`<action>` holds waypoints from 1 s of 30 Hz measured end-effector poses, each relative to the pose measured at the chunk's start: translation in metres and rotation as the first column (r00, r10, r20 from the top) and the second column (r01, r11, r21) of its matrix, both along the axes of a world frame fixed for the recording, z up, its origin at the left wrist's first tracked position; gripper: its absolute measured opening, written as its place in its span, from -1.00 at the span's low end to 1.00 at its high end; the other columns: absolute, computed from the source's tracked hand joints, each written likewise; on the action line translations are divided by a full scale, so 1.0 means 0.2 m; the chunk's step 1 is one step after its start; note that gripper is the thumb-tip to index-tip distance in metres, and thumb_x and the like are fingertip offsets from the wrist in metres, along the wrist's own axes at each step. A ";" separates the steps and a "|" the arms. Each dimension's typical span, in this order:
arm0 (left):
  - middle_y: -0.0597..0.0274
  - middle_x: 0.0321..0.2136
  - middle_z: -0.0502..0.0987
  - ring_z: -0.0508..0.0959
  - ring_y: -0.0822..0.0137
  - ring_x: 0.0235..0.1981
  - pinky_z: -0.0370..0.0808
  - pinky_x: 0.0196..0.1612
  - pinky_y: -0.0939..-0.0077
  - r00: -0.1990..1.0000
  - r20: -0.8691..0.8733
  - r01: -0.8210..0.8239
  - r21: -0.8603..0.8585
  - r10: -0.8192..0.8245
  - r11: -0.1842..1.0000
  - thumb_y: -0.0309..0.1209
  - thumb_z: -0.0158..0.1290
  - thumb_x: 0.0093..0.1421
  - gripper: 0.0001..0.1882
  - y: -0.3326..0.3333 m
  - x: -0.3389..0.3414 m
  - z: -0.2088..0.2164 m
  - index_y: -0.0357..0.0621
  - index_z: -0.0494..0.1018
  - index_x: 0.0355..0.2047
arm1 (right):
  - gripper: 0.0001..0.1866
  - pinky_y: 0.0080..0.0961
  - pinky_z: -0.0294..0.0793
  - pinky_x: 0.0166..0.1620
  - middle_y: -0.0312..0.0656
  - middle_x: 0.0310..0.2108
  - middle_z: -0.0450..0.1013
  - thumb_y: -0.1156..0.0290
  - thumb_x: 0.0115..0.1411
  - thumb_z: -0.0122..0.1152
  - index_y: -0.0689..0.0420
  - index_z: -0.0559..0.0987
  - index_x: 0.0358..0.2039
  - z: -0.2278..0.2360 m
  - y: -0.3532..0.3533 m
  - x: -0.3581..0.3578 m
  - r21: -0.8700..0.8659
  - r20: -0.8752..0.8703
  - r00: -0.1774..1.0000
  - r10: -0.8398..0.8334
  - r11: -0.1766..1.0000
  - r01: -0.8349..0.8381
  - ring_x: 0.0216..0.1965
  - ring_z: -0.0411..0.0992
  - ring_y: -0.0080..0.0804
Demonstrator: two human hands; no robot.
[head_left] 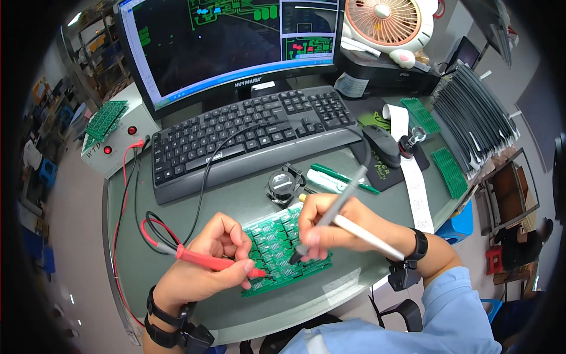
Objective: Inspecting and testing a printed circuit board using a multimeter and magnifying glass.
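Observation:
A green circuit board panel (273, 239) lies on the desk between my hands. My left hand (193, 279) is closed around a red test probe (203, 258), its tip down at the board's lower left part. In my right hand (330, 221) is a grey-black test probe (340, 202), slanting down to the middle of the board. A white pen-like stick (370, 239) also sits in that hand and points back toward the wrist. Whether the probe tips touch the board, I cannot tell. Just beyond the board are a round black magnifier (283, 184) and a green-and-white cutter (326, 180).
A black keyboard (236, 133) stands before a monitor (230, 47) showing a board layout. Probe leads run by a white box (121, 133) at the left. Rightward are a mouse (381, 145), a paper strip (417, 194), more boards (449, 172) and a rack of dark sheets (476, 115).

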State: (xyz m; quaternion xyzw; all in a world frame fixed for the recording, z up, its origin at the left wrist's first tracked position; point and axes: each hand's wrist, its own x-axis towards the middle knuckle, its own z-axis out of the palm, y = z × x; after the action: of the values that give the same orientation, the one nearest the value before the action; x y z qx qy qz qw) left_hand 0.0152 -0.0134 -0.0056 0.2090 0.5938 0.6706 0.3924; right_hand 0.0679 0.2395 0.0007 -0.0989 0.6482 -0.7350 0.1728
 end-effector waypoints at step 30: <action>0.32 -0.37 0.32 0.31 0.58 -0.37 0.36 -0.30 0.63 0.998 -0.058 -0.007 0.065 0.011 0.998 -0.59 0.08 0.12 -0.69 -0.01 -0.01 -0.04 -0.10 0.14 -0.29 | -0.77 -0.62 0.20 -0.60 -0.33 -0.67 0.36 0.40 0.13 0.30 0.20 0.42 -0.51 -0.11 -0.07 0.07 0.292 -0.493 0.869 0.027 0.947 0.136 -0.65 0.28 -0.67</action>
State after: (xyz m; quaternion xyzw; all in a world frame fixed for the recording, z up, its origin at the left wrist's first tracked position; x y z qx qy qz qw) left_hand 0.0122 -0.0158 -0.0144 0.2387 0.5838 0.6849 0.3648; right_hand 0.0818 0.2261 -0.0206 -0.2346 0.7827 -0.5765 -0.0050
